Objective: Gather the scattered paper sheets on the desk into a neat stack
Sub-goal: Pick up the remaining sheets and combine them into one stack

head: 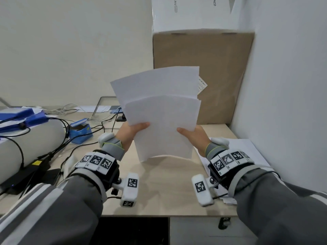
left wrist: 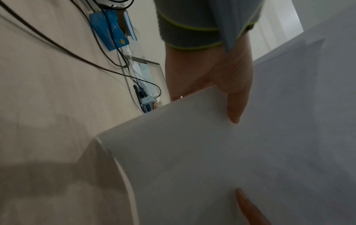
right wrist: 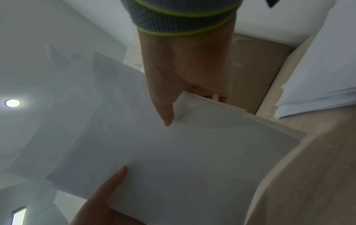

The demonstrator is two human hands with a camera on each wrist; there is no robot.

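Sheets [head: 159, 112] upright, misaligned, pinched by left hand [head: 131, 132] and right hand [head: 192, 135].
Risk: loose sheets slip or buckle when tapped on surface [head: 159, 191].

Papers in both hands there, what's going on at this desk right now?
A person is squaring up a bundle of white sheets. The left hand and the right hand each grip a side edge, thumbs on the front, holding the bundle upright with its bottom edge at the desk. The sheets are not yet aligned: the rear ones stick up above the front one. More paper lies on the desk to the right.
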